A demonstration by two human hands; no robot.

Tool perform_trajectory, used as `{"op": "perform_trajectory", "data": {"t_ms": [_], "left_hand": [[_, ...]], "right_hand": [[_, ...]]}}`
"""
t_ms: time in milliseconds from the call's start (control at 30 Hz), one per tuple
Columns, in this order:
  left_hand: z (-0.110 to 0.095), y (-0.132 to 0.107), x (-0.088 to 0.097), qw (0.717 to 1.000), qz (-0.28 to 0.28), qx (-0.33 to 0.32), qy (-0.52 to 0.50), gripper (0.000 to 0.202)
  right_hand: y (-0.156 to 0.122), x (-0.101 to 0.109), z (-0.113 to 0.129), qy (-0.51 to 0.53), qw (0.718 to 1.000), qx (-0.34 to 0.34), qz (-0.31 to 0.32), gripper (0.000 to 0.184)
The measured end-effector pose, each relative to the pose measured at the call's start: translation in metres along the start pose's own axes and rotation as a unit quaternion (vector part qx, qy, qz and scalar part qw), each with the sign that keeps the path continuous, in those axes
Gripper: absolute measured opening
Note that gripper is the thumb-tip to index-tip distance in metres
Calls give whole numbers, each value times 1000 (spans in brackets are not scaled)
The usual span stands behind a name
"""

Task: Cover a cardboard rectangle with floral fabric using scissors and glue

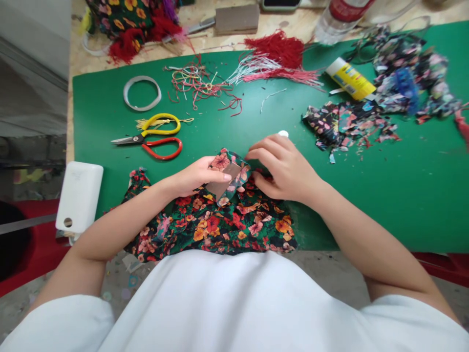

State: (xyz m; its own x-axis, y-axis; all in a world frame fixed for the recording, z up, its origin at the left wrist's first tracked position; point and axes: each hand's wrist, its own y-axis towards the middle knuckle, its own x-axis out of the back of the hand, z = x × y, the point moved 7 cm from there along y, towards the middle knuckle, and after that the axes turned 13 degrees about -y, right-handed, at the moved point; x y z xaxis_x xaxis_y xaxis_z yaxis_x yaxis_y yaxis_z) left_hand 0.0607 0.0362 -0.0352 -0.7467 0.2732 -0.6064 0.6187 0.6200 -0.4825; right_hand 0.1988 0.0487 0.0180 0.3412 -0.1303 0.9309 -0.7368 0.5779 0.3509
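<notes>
My left hand (200, 176) holds a small brown cardboard piece (222, 182) against a flap of floral fabric (221, 161), its thumb pressed flat on the card. At the flap's right edge, my right hand (284, 166) has its fingers curled and its fingertips on the fabric; the exact grip is partly hidden. Beneath both hands a larger dark floral cloth (220, 225) lies bunched along the front edge. Scissors (146, 139) with one yellow and one red handle lie to the left. A small white round object (283, 133) shows just behind my right hand.
On the green mat (366, 195) lie a white ring (142, 93), loose threads (198, 80), red tassel strands (276, 51), a glue stick (350, 78) and fabric scraps (344, 122). A white power bank (79, 195) sits at the left edge; a bottle (339, 19) stands at the back.
</notes>
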Motion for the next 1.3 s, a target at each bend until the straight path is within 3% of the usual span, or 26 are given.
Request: {"op": "perform_trajectory", "data": {"t_ms": [100, 233, 600, 733, 900, 1067, 1300], "left_hand": [[0, 0, -1, 1000, 7, -2, 5, 33], [-1, 0, -4, 1000, 27, -7, 2, 26], [-1, 0, 0, 999, -22, -5, 33, 28], [-3, 1, 5, 996, -60, -23, 65, 29], [-3, 1, -3, 995, -6, -18, 101, 26], [-5, 0, -10, 983, 33, -30, 179, 20], [-3, -1, -10, 974, 39, -25, 221, 22]], "right_hand": [[0, -1, 3, 6, 1000, 22, -14, 33], [-1, 3, 2, 34, 997, 45, -45, 27], [-1, 11, 10, 41, 993, 66, -87, 17], [0, 11, 8, 77, 994, 27, -77, 13], [6, 2, 4, 162, 979, -105, -66, 35], [13, -11, 8, 285, 941, -178, -36, 25], [7, -23, 0, 482, 825, -290, -53, 33]]}}
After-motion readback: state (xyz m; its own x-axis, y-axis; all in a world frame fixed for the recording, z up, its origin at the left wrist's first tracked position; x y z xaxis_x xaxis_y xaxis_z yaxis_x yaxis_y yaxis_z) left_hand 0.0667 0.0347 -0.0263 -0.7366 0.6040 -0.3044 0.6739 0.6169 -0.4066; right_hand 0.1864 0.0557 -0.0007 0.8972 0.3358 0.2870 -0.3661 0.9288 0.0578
